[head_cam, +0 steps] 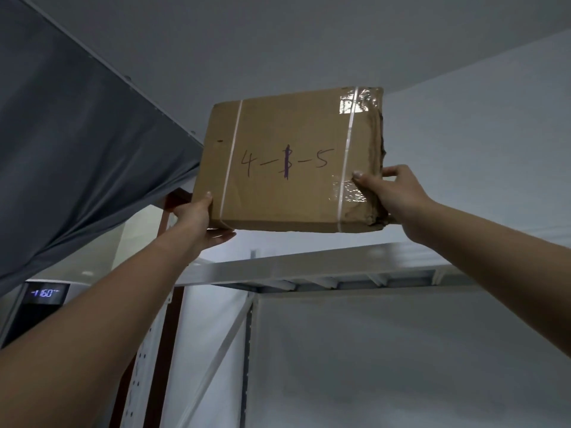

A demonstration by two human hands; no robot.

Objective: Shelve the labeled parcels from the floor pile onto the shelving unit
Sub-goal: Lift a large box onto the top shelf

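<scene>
Grey-blue sheeting (77, 143) hangs slack over the far left. Below it is a dark panel with a lit digital display (45, 293) whose digits are too blurred to trust. Just right of that rises a perforated white upright (140, 362).

The left grip (197, 219) has hold of the cardboard parcel (287, 162) at its lower left corner, with the thumb laid on the front face and the fingers tucked beneath the bottom edge. The parcel is up in the air at arm's reach, above the top shelf (309, 267) of the white shelving unit and apparently clear of it. Its face carries a hand-written "4-", a struck-through character, then "-5". Two white straps (231, 159) band it, and clear tape patches the right-hand corners.

The right grip (392, 193) clasps the parcel's right edge, thumb pressed on the lower tape patch and fingers wrapped round behind. That edge looks crumpled and torn.

As I judge it, this is the placing step for this one box, lifted but not yet set down. The next move calls for carrying it forward over the shelf's front lip, keeping it level, and lowering it onto the deck before either grip lets go. The damaged right side wants support from below rather than a squeeze.
</scene>
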